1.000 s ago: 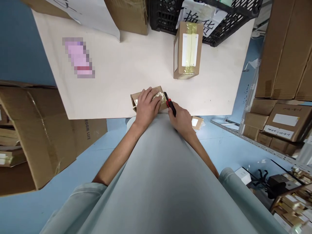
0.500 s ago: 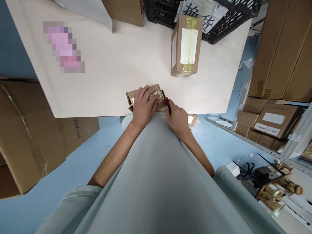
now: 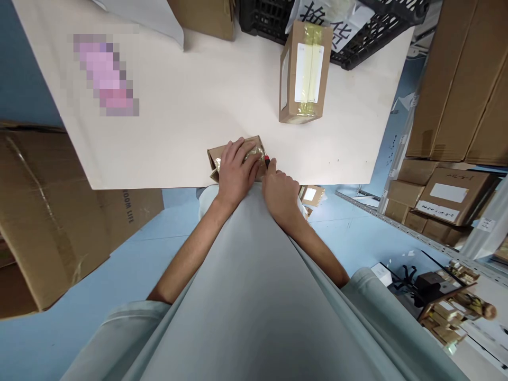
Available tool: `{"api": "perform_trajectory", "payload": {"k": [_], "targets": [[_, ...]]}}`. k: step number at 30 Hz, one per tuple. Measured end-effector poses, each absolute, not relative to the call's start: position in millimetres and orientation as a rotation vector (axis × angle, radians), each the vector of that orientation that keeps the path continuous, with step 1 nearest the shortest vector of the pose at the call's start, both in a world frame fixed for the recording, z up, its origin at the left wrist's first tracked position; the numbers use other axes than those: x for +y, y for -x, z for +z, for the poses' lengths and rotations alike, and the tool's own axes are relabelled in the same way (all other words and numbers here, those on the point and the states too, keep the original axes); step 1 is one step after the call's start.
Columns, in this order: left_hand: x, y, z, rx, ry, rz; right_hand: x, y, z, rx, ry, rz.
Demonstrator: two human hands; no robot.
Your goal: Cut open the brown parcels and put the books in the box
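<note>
At the table's near edge lies a small cardboard box (image 3: 216, 153) with shiny clear tape over its top, one flap standing loose at its left end. My left hand (image 3: 235, 172) grips it from above, fingers laid across the taped face. In my right hand (image 3: 281, 197) is a red and black utility knife (image 3: 267, 160), held against the right end of the box. My fist covers most of its handle, and the blade cannot be made out.
A taller taped carton (image 3: 305, 74) stands further back on the white table (image 3: 178, 116), beside a black plastic crate (image 3: 357, 47). A pixelated pink thing (image 3: 105, 74) lies at left. Large cartons (image 3: 59, 222) flank the table on the left; shelves of boxes (image 3: 448, 196) are on the right.
My right hand has moved slightly left and its fist has turned, bringing the knife closer against the box's right end. The left hand and box stay in place.
</note>
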State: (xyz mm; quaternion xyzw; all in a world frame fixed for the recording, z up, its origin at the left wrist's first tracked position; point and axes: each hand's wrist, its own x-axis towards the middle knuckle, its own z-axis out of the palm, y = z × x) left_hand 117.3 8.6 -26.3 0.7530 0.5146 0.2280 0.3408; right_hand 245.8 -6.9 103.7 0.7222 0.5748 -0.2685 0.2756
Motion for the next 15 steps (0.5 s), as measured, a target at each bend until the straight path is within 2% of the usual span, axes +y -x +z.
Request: {"api": "perform_trajectory", "payload": {"k": [15], "targets": [[-1, -117, -35, 1.363, -1.977, 0.65, -30, -253, 123, 1.526, -1.904, -0.811]]}}
